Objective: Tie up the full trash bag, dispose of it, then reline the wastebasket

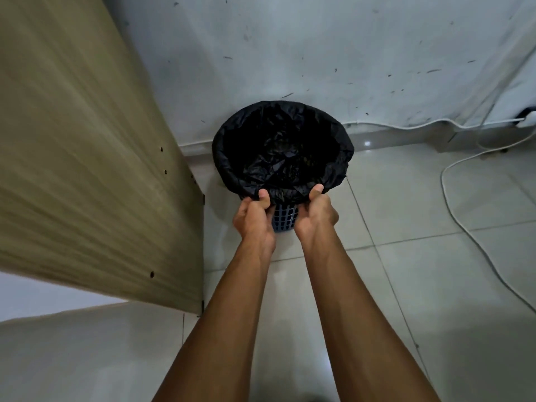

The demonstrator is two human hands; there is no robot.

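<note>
No brand, label or legible writing was found on any item. The trash bag (282, 146) was thin, black, crinkled plastic, its mouth folded outward over the round rim of the wastebasket (284, 217), which stood on the floor against the far wall. The wastebasket was blue plastic with a square lattice wall, visible only in the gap between the two hands. The bag's interior was dark; crumpled material, possibly refuse, lay at the bottom, though the view was too dim to identify it.

The left hand (255, 219) gripped the near edge of the folded bag, thumb on top and fingers curled beneath. The right hand (316, 213) held the same edge just to the right in like manner.

The floor (420, 256) was glossy pale tile with dark grout lines. The wall (319, 53) was pale and scuffed with dark marks. A white cable (452, 216) trailed across the tiles at right. A beige wood-grain panel (87, 155) with small drilled holes stood at left.
</note>
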